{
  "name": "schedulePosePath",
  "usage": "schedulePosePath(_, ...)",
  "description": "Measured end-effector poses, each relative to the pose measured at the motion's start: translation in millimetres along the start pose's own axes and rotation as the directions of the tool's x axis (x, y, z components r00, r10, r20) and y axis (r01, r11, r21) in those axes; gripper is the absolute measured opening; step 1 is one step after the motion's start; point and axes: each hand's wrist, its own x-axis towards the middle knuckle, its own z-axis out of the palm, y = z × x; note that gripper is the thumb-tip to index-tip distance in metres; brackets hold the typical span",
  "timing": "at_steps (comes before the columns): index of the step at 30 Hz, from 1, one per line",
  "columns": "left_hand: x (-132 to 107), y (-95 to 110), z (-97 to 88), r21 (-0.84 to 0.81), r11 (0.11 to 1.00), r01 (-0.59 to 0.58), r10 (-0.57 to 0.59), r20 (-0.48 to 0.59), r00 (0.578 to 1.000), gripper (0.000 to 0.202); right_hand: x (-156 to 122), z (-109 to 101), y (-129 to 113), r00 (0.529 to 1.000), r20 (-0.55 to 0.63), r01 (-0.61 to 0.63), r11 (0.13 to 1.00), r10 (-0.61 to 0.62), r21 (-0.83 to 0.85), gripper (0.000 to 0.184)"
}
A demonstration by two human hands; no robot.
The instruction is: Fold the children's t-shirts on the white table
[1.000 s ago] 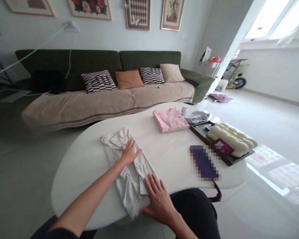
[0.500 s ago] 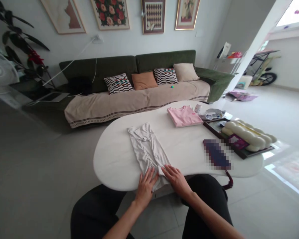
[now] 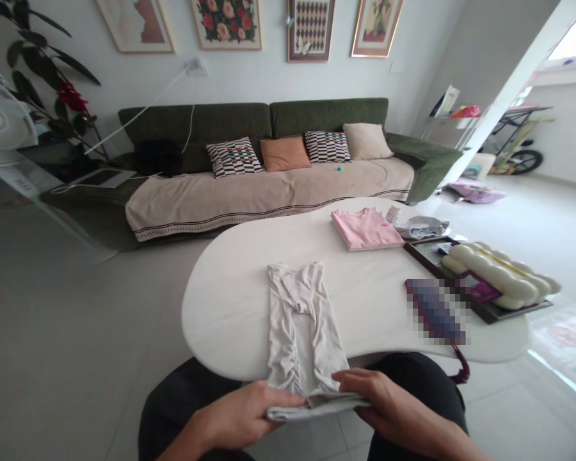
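A light grey garment lies lengthwise over the near edge of the white table, its far part wrinkled on the tabletop. Its near end hangs past the edge, lifted and folded into a flat band between my hands. My left hand grips the left end of that band, thumb along the top. At the band's right end, my right hand pinches the cloth between thumb and fingers. Farther back on the table sits a folded pink shirt, apart from both hands.
On the white table, a dark tray at right holds a cream bubble-shaped object. A blurred dark item with a strap lies nearer. Behind stands a green sofa with cushions; a fan is at left.
My hands were pressed flat on the garment's near end; now they grip it, folded up and drawn toward me beyond the table edge. The garment lies straighter and closer. The view shifted slightly.
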Motion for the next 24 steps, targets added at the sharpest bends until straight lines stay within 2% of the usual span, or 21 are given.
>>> schedulePosePath(2, 13, 2, -38.7, -0.159, 0.987, -0.026, 0.016, -0.062, 0.998, 0.038, 25, -23, 11, 0.995, -0.062, -0.069, 0.990, 0.077, 0.125, 0.023)
schedulePosePath(4, 43, -9, -79.3, -0.306, 0.950, -0.061, -0.015, -0.239, 0.971, 0.037, 65, -43, 34, 0.975, -0.168, -0.102, 0.969, 0.142, 0.224, 0.020)
schedulePosePath(6, 84, -34, -112.4, -0.438, 0.895, -0.084, -0.114, -0.405, 0.907, 0.037, 114, -55, 63, 0.935, -0.282, -0.119, 0.940, 0.215, 0.319, 0.023)
schedulePosePath(8, 125, -66, -131.2, -0.532, 0.845, -0.054, -0.285, -0.533, 0.797, 0.032, 159, -56, 92, 0.869, -0.359, -0.210, 0.910, 0.341, 0.356, 0.021)
schedulePosePath(9, 143, -82, -134.7, -0.556, 0.830, -0.036, -0.354, -0.575, 0.737, 0.028, 176, -53, 104, 0.844, -0.374, -0.252, 0.900, 0.385, 0.357, 0.019)
schedulePosePath(10, 157, -98, -134.7, -0.566, 0.824, -0.027, -0.391, -0.603, 0.696, 0.025, 190, -47, 115, 0.822, -0.382, -0.295, 0.889, 0.423, 0.349, 0.017)
schedulePosePath(12, 175, -123, -127.8, -0.561, 0.827, -0.023, -0.414, -0.637, 0.650, 0.019, 206, -32, 131, 0.791, -0.394, -0.355, 0.875, 0.469, 0.329, 0.013)
schedulePosePath(14, 181, -139, -117.9, -0.502, 0.862, -0.065, -0.364, -0.704, 0.609, 0.017, 209, -18, 140, 0.758, -0.425, -0.391, 0.866, 0.495, 0.311, 0.012)
schedulePosePath(17, 180, -146, -109.1, -0.325, 0.935, -0.142, -0.221, -0.847, 0.484, 0.021, 205, -8, 146, 0.726, -0.477, -0.403, 0.869, 0.495, 0.288, 0.018)
schedulePosePath(19, 179, -143, -109.1, -0.238, 0.961, -0.139, -0.164, -0.898, 0.407, 0.023, 204, -8, 148, 0.711, -0.497, -0.411, 0.867, 0.497, 0.280, 0.022)
schedulePosePath(21, 181, -139, -111.6, -0.219, 0.973, -0.073, -0.180, -0.918, 0.353, 0.023, 205, -10, 149, 0.687, -0.512, -0.439, 0.856, 0.516, 0.274, 0.027)
schedulePosePath(24, 184, -133, -113.9, -0.228, 0.960, 0.164, -0.271, -0.908, 0.319, 0.022, 207, -11, 147, 0.639, -0.538, -0.496, 0.829, 0.550, 0.259, 0.034)
